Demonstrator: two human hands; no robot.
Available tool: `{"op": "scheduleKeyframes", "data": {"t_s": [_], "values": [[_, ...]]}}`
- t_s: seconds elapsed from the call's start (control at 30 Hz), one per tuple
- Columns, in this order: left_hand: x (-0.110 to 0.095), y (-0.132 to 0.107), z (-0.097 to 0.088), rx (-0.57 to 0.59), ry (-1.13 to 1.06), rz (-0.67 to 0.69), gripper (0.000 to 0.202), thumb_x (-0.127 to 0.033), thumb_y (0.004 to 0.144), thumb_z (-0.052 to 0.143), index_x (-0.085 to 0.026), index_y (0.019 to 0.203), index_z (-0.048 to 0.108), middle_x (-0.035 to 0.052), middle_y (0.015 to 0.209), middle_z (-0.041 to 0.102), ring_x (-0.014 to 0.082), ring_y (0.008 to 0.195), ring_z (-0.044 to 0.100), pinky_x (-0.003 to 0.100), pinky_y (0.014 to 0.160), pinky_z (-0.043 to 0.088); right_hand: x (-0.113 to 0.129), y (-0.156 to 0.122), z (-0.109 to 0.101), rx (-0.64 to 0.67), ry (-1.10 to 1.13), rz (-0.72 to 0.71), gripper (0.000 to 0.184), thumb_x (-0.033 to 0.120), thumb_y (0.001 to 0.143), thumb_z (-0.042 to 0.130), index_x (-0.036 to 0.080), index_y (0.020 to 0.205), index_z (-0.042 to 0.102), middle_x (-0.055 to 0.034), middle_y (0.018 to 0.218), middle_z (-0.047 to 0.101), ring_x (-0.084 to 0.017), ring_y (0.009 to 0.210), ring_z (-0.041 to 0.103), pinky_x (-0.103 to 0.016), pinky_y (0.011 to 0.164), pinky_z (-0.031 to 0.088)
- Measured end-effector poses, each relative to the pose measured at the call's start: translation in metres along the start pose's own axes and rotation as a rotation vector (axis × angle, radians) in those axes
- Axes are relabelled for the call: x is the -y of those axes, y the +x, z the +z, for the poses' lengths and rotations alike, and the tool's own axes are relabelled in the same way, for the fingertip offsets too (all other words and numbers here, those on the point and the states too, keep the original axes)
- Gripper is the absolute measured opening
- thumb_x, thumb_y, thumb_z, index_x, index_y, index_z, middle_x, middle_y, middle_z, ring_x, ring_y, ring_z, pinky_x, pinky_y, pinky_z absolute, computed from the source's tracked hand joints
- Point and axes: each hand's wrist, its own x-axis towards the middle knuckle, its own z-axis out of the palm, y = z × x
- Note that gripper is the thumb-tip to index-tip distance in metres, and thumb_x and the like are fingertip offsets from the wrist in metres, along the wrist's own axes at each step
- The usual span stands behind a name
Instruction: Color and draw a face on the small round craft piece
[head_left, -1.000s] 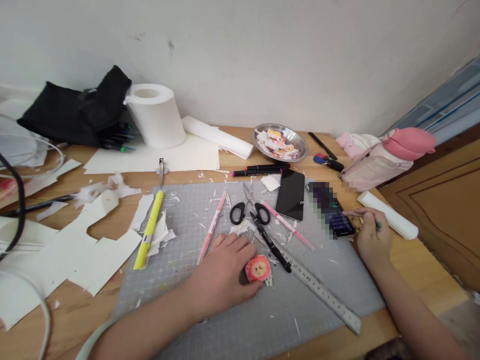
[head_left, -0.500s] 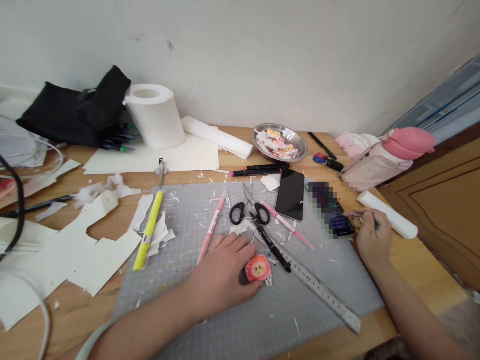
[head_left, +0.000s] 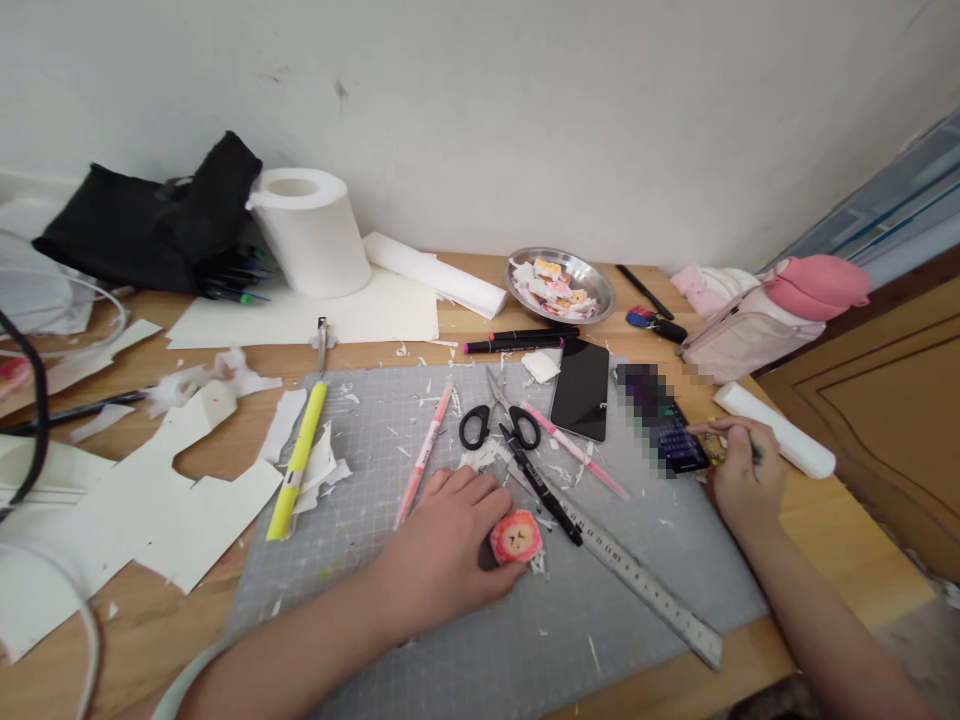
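Observation:
On the grey cutting mat (head_left: 450, 660), my left hand (head_left: 450, 545) curls around a small cutout (head_left: 516, 537) coloured pink and orange with a drawn face. My thumb is at its lower edge, and a dark patch between hand and cutout is unclear. At the right, my right hand (head_left: 748, 478) reaches an outstretched index finger over a lit phone (head_left: 679, 440) showing a keyboard; the other fingers are curled. Near my left hand lie black-handled scissors (head_left: 475, 428), a black pen (head_left: 547, 492), a pink marker (head_left: 424, 458) and a steel ruler (head_left: 652, 584).
A dark-screened phone (head_left: 581, 390) lies beside another pink marker (head_left: 577, 453). Behind are a metal bowl (head_left: 606, 297) of paper pieces, a paper roll (head_left: 315, 240) and a black pouch (head_left: 127, 230). A yellow cutter (head_left: 298, 462) and cut paper (head_left: 172, 510) lie left; a white roll (head_left: 780, 432) lies right.
Almost nothing differs. My right index finger has shifted very slightly over the phone; my left hand and the cutout stay in place.

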Motion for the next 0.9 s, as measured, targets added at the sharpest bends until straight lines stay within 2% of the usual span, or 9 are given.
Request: {"op": "scheduleKeyframes", "data": {"t_s": [0.2, 0.3, 0.43, 0.73, 0.9], "values": [[-0.0002, 0.0013, -0.0003, -0.003, 0.002, -0.003, 0.019, -0.036, 0.076, 0.062, -0.020, 0.081, 0.053, 0.0014, 0.088, 0.057, 0.0232, 0.089, 0.050, 0.038, 0.080, 0.035, 0.0052, 0.0018, -0.0008, 0.075, 0.002, -0.241, 0.023, 0.025, 0.091, 0.035, 0.023, 0.083, 0.056, -0.0042, 0.075, 0.068, -0.020, 0.082, 0.056, -0.038, 0.079, 0.042], [-0.0001, 0.0009, -0.0005, -0.001, -0.003, -0.004, 0.019, -0.036, 0.076, 0.063, -0.020, 0.081, 0.053, 0.0015, 0.088, 0.057, 0.0233, 0.089, 0.049, 0.038, 0.080, 0.035, 0.0056, 0.0029, -0.0002, 0.120, -0.023, -0.316, 0.024, 0.023, 0.092, 0.034, 0.023, 0.087, 0.058, -0.0040, 0.079, 0.069, -0.020, 0.083, 0.056, -0.038, 0.080, 0.042], [0.0004, 0.0001, 0.0000, -0.010, -0.007, 0.002, 0.019, -0.037, 0.076, 0.062, -0.020, 0.080, 0.053, 0.0015, 0.088, 0.057, 0.0232, 0.089, 0.049, 0.038, 0.081, 0.035, 0.0066, 0.0042, 0.0011, 0.121, -0.043, -0.294, 0.024, 0.024, 0.092, 0.033, 0.023, 0.086, 0.057, -0.0042, 0.078, 0.070, -0.020, 0.080, 0.057, -0.038, 0.079, 0.041], [-0.0003, -0.0003, -0.0003, -0.002, 0.002, -0.008, 0.019, -0.037, 0.076, 0.062, -0.020, 0.080, 0.053, 0.0018, 0.087, 0.057, 0.0235, 0.089, 0.050, 0.038, 0.080, 0.035, 0.0044, 0.0042, 0.0016, 0.053, -0.111, -0.079, 0.030, 0.037, 0.092, 0.032, 0.021, 0.081, 0.054, -0.0087, 0.077, 0.069, -0.024, 0.083, 0.056, -0.044, 0.080, 0.041], [0.0001, 0.0001, 0.0006, -0.006, 0.002, -0.001, 0.019, -0.037, 0.076, 0.062, -0.020, 0.080, 0.053, 0.0015, 0.087, 0.057, 0.0231, 0.089, 0.050, 0.038, 0.080, 0.035, 0.0052, 0.0053, 0.0027, 0.107, -0.091, -0.170, 0.028, 0.033, 0.093, 0.033, 0.022, 0.080, 0.055, -0.0054, 0.075, 0.068, -0.021, 0.078, 0.057, -0.038, 0.077, 0.042]]}}
